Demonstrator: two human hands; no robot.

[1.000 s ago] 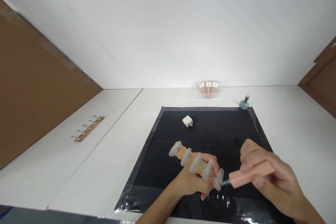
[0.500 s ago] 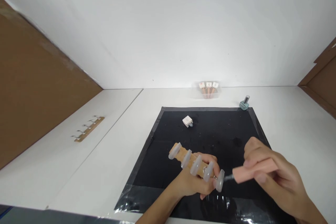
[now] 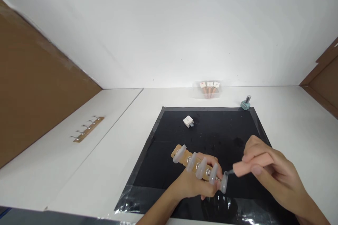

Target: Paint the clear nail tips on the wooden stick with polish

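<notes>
My left hand is closed around a wooden nail-tip stand that carries several grey-white false nails on small metal posts. Between the thumb and fingers of my right hand is a pink nail polish brush cap, tilted down to the left. Its brush meets the upper part of the rightmost false nail. On the black mat beyond my hands lies a white square polish bottle, its neck uncapped and pointing right.
A clear box with three pink-capped bottles stands by the back wall. A teal bottle with a silver cap sits at the mat's far right corner. Another wooden stand with bare posts lies at left. Brown panels flank the table.
My left hand has turned the nail stand slightly, showing more of the posts' bases. The brush has shifted a little left and up, toward the upper end of the rightmost nail.
</notes>
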